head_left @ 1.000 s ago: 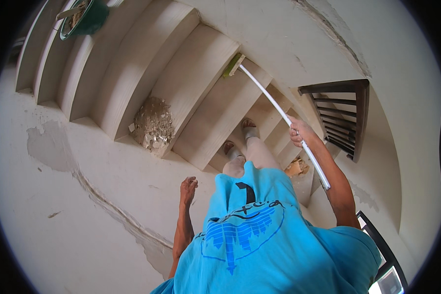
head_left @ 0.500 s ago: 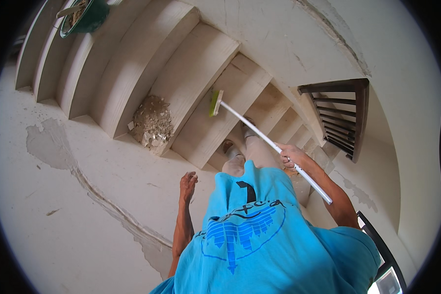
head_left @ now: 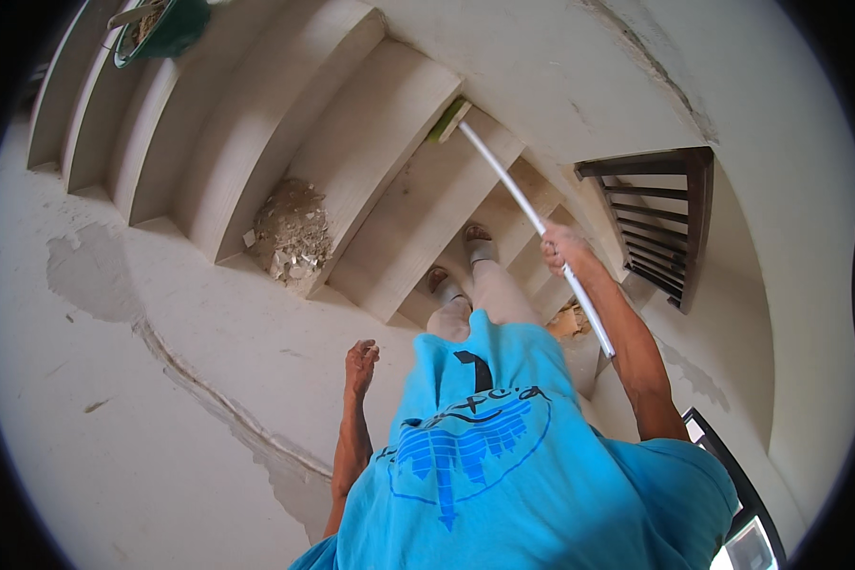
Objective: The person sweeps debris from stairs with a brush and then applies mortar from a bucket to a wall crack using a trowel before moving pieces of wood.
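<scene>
Green tub (head_left: 182,30) chopped off at top edge, broom head (head_left: 448,121) kinda blurry, person's legs (head_left: 496,294) partly hidden under blue shirt (head_left: 579,475).

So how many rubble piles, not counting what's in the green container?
2. First pile: on a stair tread, picture-left of the feet. Second pile: picture-right of the legs, beside the broom handle, partly hidden. The body may hide more.
</scene>
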The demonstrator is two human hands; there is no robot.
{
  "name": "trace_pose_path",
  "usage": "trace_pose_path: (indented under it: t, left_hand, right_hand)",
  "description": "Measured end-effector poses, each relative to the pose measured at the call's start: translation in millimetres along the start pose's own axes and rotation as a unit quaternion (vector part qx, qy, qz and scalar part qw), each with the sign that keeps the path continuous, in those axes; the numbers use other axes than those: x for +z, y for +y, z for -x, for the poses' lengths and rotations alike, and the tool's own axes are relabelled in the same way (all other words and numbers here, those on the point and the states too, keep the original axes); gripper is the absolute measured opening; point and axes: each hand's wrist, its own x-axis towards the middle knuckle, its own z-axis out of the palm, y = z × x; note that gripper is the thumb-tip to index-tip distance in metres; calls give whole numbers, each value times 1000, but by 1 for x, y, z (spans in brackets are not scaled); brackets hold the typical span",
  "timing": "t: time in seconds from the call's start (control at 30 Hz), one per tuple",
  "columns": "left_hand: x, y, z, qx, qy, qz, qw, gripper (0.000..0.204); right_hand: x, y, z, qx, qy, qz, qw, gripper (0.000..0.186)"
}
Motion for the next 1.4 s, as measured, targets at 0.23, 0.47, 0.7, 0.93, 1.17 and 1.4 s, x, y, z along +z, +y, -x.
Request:
trace_pose_path:
  t: [0.23, 0.47, 0.7, 0.93, 1.17, 1.4]
  left_hand:
    - [6, 34, -3, 29, 8, 15, 999, 41]
    - [2, 18, -5, 36, -6, 19, 999, 41]
    - [2, -5, -10, 14, -36, -18, 999, 41]
    - [-6, 13, -12, 29, 1, 33, 999, 40]
    - [-7, -5, -10, 29, -14, 9, 999, 42]
    - [-8, -2, -8, -11, -15, 29, 999, 43]
  right_hand:
    - [9, 37, 25, -10, -63, -49, 997, 58]
    - [25, 29, 3, -2, -17, -2, 1000, 58]
    - [42, 55, 38, 74, -72, 121, 987, 60]
    - [40, 52, 66, 69, -64, 27, 995, 65]
    - [12, 10, 12, -33, -31, -46, 998, 60]
    - [-5, 18, -3, -38, -6, -146, 989, 51]
